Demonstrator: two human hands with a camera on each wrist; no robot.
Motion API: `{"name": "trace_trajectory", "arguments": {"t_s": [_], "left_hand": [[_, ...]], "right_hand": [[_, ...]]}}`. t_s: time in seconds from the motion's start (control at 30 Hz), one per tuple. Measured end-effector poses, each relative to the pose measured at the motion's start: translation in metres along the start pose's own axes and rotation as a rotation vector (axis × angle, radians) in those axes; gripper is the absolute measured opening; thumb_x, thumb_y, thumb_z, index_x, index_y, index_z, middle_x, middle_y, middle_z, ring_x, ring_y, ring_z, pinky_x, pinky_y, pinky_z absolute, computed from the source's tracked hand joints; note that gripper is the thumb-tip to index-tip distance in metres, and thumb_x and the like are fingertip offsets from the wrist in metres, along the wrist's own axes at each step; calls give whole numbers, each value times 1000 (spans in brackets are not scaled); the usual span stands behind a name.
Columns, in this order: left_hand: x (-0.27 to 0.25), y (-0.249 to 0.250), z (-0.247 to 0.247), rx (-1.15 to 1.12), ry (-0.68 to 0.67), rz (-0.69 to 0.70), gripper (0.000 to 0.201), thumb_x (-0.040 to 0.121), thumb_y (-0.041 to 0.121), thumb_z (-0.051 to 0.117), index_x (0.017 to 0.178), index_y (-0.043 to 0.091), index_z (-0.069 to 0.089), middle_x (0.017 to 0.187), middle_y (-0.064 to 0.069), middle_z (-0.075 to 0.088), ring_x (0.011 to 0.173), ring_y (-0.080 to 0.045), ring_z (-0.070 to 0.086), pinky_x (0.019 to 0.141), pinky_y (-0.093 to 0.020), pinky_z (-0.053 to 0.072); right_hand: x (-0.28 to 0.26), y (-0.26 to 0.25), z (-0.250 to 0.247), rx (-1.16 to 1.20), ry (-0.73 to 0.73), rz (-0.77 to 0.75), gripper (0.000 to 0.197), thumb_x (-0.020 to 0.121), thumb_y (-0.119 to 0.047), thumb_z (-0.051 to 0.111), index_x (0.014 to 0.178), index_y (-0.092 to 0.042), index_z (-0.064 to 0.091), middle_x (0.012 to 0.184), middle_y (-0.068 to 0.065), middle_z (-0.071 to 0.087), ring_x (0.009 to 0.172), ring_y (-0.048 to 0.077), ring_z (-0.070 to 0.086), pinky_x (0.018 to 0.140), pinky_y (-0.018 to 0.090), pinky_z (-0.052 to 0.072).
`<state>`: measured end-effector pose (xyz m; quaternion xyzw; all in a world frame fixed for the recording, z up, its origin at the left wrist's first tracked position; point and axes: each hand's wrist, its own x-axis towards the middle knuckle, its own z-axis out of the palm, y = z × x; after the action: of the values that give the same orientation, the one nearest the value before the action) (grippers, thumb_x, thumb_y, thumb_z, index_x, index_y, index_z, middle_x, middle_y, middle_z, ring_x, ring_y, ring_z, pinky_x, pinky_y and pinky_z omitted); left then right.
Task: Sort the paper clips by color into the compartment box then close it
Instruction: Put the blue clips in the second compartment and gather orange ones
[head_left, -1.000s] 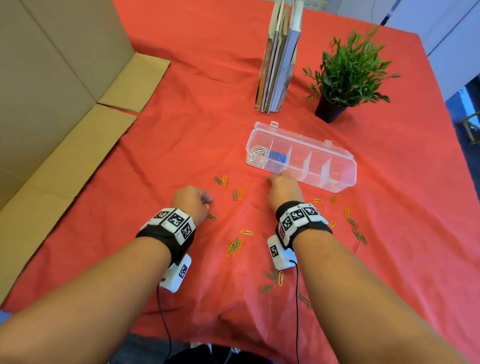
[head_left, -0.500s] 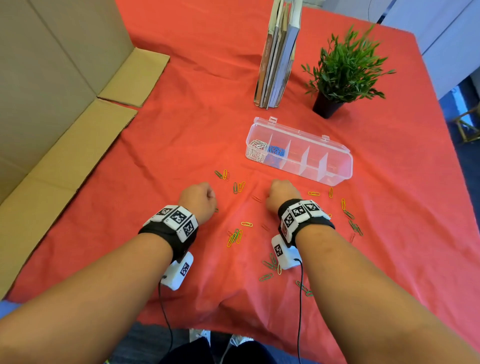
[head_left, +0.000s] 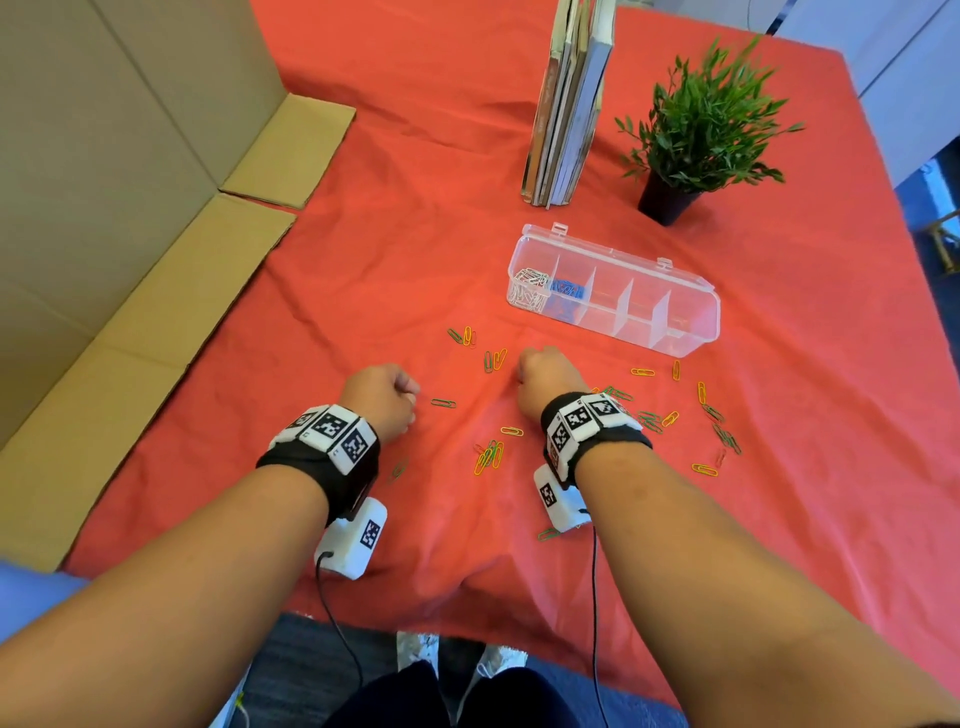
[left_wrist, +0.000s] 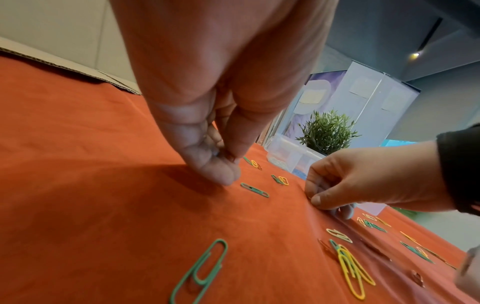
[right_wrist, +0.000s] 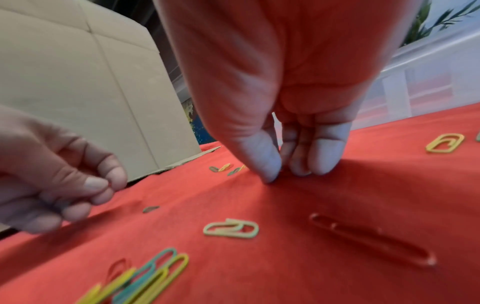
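On creased red cloth (head_left: 395, 270): thin looped wire clips (head_left: 491, 455).

Red-clothed table (head_left: 415, 208) under scattered clips (head_left: 488, 457)

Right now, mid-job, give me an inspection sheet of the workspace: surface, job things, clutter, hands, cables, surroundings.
Surface: red cloth, wrinkled, covers the table.
Job's things: clear compartment box, lid open; white clips in the end compartment, blue clips next to it, the others look empty. Green, yellow and red loose clips scattered on the cloth.
Clutter: books standing upright, potted plant, both behind the box.
Hands: left hand fingers curled, pinching something small, unclear what; right hand fingertips pinching at the cloth.
Cables: black wrist camera cables hang off the near edge.
Surroundings: cardboard box at left.
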<state>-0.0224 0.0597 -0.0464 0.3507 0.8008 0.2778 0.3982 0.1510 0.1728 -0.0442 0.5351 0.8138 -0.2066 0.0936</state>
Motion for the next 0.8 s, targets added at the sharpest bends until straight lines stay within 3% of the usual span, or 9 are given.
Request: {"name": "trace_trajectory", "arguments": {"t_s": [0.17,0.3,0.33,0.4,0.47,0.53,0.63,0.73,0.8], "left_hand": [[-2,-4,4,31,-30,24,30,81,-2,53,65,24,56,90,-22,72,83,-33,69,83,-46,57],[-9,10,16,42,-88,52,31,82,-6,45,72,18,61,84,-18,68,75,-24,62,79,-35,55],[-11,16,21,78,-100,81,30,82,-7,42,79,13,65,87,-17,68,77,-23,60,77,-30,52],[-17,30,33,128,-130,134,30,83,-7,40,95,5,66,99,-18,68,90,-29,62,80,-31,47],[-21,44,47,149,-199,199,29,88,-3,40,104,2,63,111,-20,65,104,-33,60,85,-33,45],[-23,56,64,202,-261,288,29,94,10,37,105,1,62,113,-20,64,106,-33,58,89,-35,43],[-25,68,85,372,-319,397,51,89,38,28,101,2,62,107,-20,64,104,-33,58,92,-42,43],[-21,69,105,491,-339,463,31,94,17,39,112,9,63,114,-16,64,111,-32,57,96,-35,42],[-17,66,115,566,-363,489,36,88,5,43,117,15,62,114,-11,64,111,-30,58,98,-33,43]], "right_hand": [[-9,-3,3,-74,25,42,33,88,-2,40,120,1,47,117,24,60,107,41,60,85,42,49],[-11,16,-11,85,-44,150,31,89,-14,43,111,-2,61,113,20,67,107,34,63,89,36,50],[-13,23,-16,191,-53,187,30,89,-14,41,104,-2,65,101,19,71,99,33,67,85,36,52],[-19,39,-22,512,-71,268,26,89,-6,38,82,-2,63,62,11,70,63,27,70,59,31,55],[-31,54,-29,789,-81,357,33,89,5,33,67,-7,54,43,6,54,39,19,54,36,19,42],[-47,68,-34,973,-61,414,37,89,7,30,64,-10,51,54,7,45,46,17,43,30,14,35],[-67,91,-34,1316,11,481,30,89,2,36,65,-7,53,61,4,40,44,11,39,31,14,34],[-80,116,-33,1426,63,506,25,91,-4,41,70,-10,52,63,2,42,40,7,40,33,14,36],[-85,131,-32,1424,123,520,24,91,1,39,75,-13,51,62,3,42,37,6,45,35,15,40]]}}
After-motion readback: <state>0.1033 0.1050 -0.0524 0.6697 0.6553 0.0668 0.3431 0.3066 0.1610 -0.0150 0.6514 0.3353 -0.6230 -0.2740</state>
